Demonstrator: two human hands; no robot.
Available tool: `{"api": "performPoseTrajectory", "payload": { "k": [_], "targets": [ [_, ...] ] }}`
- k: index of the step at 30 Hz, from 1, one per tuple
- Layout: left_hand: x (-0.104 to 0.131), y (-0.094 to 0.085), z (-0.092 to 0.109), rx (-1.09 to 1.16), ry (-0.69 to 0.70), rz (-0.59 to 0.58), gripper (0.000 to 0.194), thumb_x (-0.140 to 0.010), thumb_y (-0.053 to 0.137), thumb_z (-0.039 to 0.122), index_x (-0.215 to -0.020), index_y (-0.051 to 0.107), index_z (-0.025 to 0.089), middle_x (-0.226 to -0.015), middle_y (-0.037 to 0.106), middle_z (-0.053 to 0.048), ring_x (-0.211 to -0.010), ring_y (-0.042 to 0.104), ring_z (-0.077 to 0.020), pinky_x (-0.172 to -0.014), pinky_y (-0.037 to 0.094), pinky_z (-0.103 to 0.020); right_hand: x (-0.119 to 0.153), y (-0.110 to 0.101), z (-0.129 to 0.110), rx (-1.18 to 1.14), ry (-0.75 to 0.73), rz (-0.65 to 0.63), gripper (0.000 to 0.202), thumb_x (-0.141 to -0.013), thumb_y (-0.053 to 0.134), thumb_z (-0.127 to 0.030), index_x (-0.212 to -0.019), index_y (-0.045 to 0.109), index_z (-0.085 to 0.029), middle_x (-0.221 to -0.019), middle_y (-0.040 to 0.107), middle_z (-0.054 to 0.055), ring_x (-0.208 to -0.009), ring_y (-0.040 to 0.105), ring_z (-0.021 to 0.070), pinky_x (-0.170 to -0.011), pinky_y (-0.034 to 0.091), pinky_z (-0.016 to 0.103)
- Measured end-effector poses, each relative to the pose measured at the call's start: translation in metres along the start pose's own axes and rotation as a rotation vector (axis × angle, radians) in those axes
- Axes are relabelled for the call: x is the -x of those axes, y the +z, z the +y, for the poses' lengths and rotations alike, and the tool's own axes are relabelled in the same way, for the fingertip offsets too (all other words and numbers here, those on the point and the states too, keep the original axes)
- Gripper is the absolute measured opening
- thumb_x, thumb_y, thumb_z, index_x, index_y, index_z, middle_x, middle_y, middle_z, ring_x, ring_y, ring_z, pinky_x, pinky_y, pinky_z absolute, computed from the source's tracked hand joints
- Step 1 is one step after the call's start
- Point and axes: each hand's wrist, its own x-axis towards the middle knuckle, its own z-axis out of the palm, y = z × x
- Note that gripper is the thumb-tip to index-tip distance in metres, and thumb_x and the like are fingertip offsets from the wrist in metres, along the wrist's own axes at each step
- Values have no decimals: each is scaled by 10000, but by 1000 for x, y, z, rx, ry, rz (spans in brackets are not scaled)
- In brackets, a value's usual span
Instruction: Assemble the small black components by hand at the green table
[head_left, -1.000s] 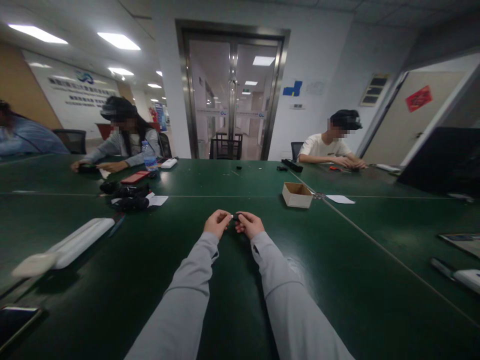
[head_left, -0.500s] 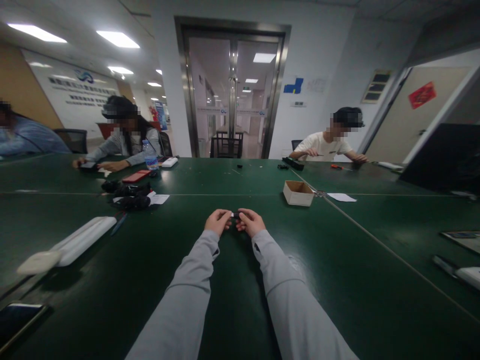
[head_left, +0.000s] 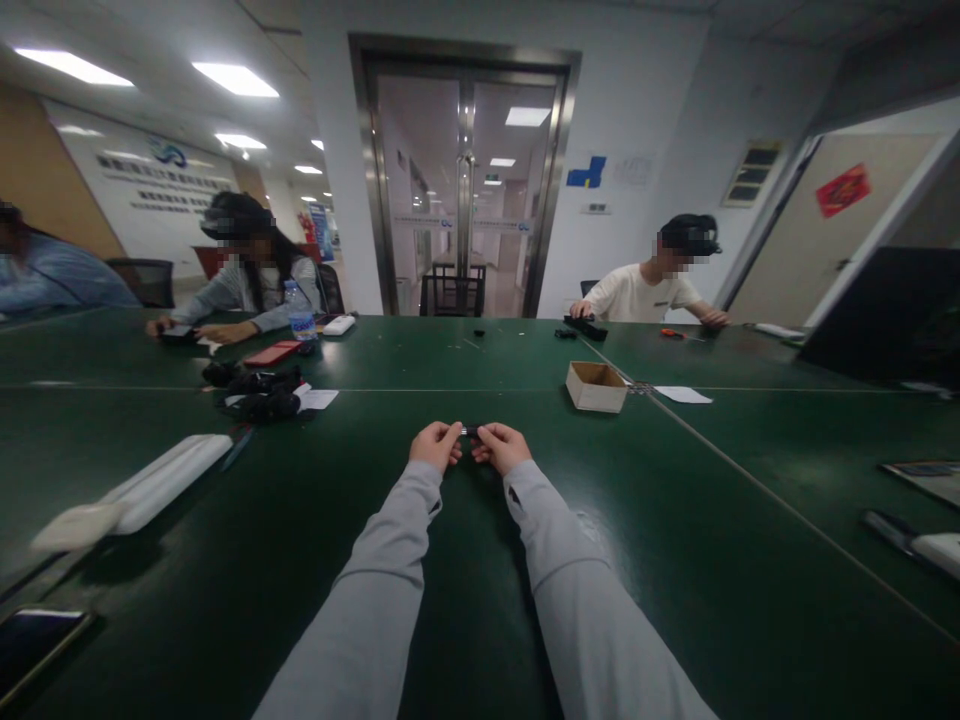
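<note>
Between my two hands, above the green table (head_left: pixel 480 560), is a small dark cylindrical piece with a silvery end (head_left: pixel 469 431); it is too small to name its kind. My left hand (head_left: pixel 435 445) pinches its silvery left end with thumb and fingers. The dark right end is gripped by my right hand (head_left: pixel 504 446), thumb on the near side. The fingertips cover most of the piece. Both forearms, in light grey sleeves, reach straight forward over the table.
An open cardboard box (head_left: pixel 596 388) stands ahead to the right, by a white paper (head_left: pixel 681 395). At left lie a long white device (head_left: pixel 169 485), a phone (head_left: pixel 37 640) and black gear (head_left: pixel 262 390). A water bottle (head_left: pixel 300 315) stands farther back. Co-workers sit across the table.
My hands stay nearly in place, with slightly more of the small piece showing between them. The co-worker at right has lowered a hand to a black object on the table.
</note>
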Motion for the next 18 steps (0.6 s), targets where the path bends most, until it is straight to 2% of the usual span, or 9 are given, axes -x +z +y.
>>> {"api": "performPoseTrajectory", "payload": {
  "k": [3,5,9,13,16,18],
  "targets": [
    [-1,-1,-1,47,86,-45,356,-574,670,404,-791,545,151,-687,567,-22,-574,550,-109,-435,441,-180,0,0,1,5,-2,5,276,-603,731,-327,-678,561,-124,-573,596,31,-420,559,127,-372,479,197],
    [-1,-1,-2,89,84,-35,371,-573,673,386,-834,543,156,-746,581,-31,-605,562,-112,-455,450,-186,0,0,0,7,-3,4,276,-601,730,-331,-674,561,-125,-577,597,32,-421,558,126,-372,478,198],
    [0,0,-2,18,43,-22,339,-652,587,454,-725,547,125,-564,548,-21,-475,520,-102,-408,405,-191,3,3,-4,14,-3,1,286,-584,736,-335,-652,557,-122,-574,593,32,-417,553,123,-363,467,192],
    [-1,-1,-3,72,152,-64,377,-572,673,396,-829,559,145,-721,588,-31,-594,554,-106,-485,446,-192,5,5,-8,-2,-11,19,314,-547,742,-356,-646,558,-122,-555,585,21,-402,546,118,-360,464,191],
    [-3,-1,-3,52,68,-45,375,-619,622,451,-796,550,129,-690,584,-44,-559,551,-109,-456,434,-195,5,7,-7,-3,-16,21,352,-500,755,-380,-641,564,-120,-549,587,21,-400,545,120,-353,462,189],
    [-5,-1,-3,-8,26,-47,361,-663,569,474,-721,541,119,-594,556,-35,-487,521,-98,-414,402,-187,5,7,-5,-3,-23,36,384,-464,763,-398,-636,568,-115,-539,586,22,-393,540,119,-342,455,182]
  ]
}}
